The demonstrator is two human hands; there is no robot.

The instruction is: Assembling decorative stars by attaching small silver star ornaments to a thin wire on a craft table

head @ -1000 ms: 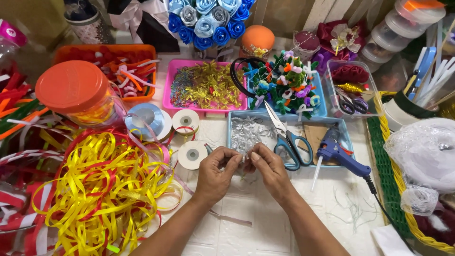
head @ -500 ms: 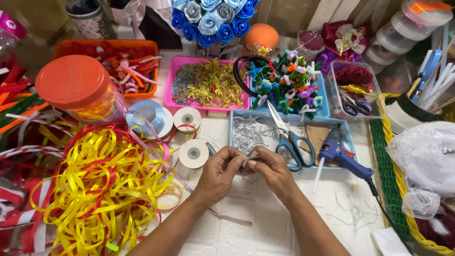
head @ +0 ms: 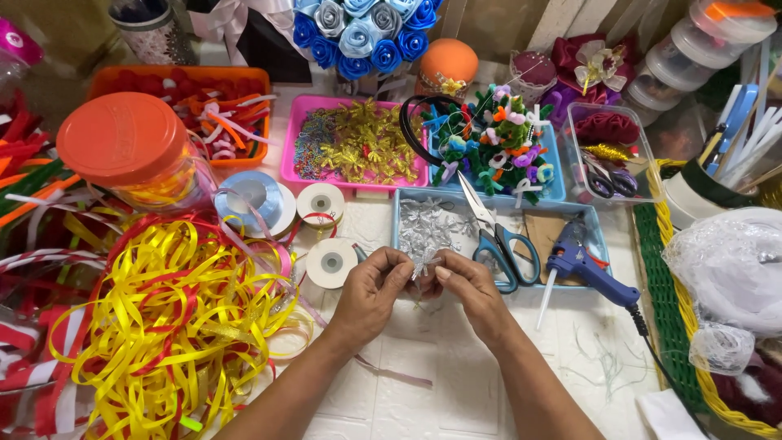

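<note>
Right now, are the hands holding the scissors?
No, the scissors lie on the blue tray while both hands pinch a small silver ornament.

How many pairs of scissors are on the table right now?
2: the blue-handled scissors across the blue tray beside the glue gun, and dark-handled scissors in the clear box. More may be hidden.

Small silver piece mostly hidden between fingertips of left hand and right hand; shape unclear. Beside it, scissors cover part of blue tray. Yellow ribbon heap, left of tray, cut by bottom edge.
</note>
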